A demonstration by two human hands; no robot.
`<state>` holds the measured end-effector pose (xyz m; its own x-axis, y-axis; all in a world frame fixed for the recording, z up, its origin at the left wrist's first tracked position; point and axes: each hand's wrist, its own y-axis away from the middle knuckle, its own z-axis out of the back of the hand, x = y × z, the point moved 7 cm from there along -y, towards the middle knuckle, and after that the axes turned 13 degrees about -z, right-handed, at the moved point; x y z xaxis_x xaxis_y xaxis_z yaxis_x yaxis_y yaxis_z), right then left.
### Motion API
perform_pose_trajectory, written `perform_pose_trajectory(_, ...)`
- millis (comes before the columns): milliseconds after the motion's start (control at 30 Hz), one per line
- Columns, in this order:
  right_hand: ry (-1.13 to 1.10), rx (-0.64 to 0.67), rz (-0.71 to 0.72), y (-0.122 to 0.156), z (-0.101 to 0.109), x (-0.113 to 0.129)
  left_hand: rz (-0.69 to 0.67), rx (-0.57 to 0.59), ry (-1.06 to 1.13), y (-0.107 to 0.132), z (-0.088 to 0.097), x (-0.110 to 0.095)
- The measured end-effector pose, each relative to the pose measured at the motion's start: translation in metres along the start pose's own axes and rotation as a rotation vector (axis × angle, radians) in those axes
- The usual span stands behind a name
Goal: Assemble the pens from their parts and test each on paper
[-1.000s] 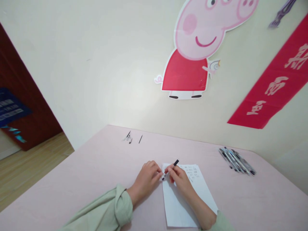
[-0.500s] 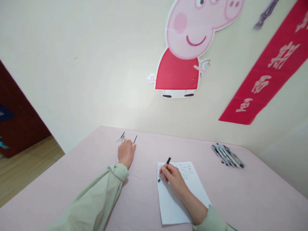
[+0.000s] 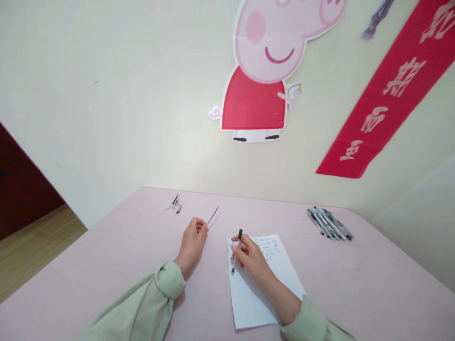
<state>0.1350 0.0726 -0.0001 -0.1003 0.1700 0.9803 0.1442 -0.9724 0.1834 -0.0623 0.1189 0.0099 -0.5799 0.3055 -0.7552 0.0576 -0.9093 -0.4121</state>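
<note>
My left hand (image 3: 193, 241) pinches a thin dark pen refill (image 3: 213, 214) by its near end. The refill slants up to the right, just above the tabletop. In my right hand (image 3: 251, 259) is a clear pen with a black end (image 3: 240, 234), its lower end near the paper's left edge. Beneath that hand lies a white sheet of paper (image 3: 254, 305) with rows of handwriting on its upper part. Beyond my left hand, a few small black and clear pen parts (image 3: 176, 204) lie on the table; their exact kinds are too small to tell.
Several pens (image 3: 330, 223) lie in a bunch at the back right of the pink-covered table (image 3: 117, 265). Behind the table rises a white wall with a pig cutout (image 3: 254, 102) and a red banner (image 3: 371, 118).
My left hand has moved right and nearer, away from the small parts, and now holds the refill. My right hand still holds the pen, tilted more upright. The view has shifted slightly.
</note>
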Motion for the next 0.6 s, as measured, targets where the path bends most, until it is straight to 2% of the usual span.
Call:
perform_pose_trajectory(33, -0.002, 0.010, -0.004, 0.000, -0.001, 0.000, 0.016, 0.012, 0.082, 0.009, -0.006, -0.008)
perform_pose_trajectory(100, 0.004, 0.030, -0.018, 0.001, -0.002, 0.000, 0.141, 0.066, 0.474, 0.026, -0.024, -0.018)
perform_pose_trajectory(167, 0.036, 0.043, -0.008, 0.003, -0.003, 0.001, 0.215, 0.113, 0.655, 0.038, -0.034, -0.029)
perform_pose_trajectory(333, 0.246, -0.020, 0.096, 0.009, -0.005, 0.009, 0.148, 0.213, 0.809, 0.047, -0.041, -0.053)
perform_pose_trajectory(467, 0.307, -0.028, 0.144, 0.011, -0.009, 0.011, 0.140, 0.334, 0.871, 0.050, -0.050, -0.060)
perform_pose_trajectory(533, 0.286, -0.004, 0.131, 0.009, -0.007, 0.010, 0.158, 0.317, 0.869, 0.049, -0.050, -0.057)
perform_pose_trajectory(600, 0.175, -0.016, 0.085, 0.006, 0.002, 0.010, 0.193, 0.280, 0.871, 0.048, -0.048, -0.052)
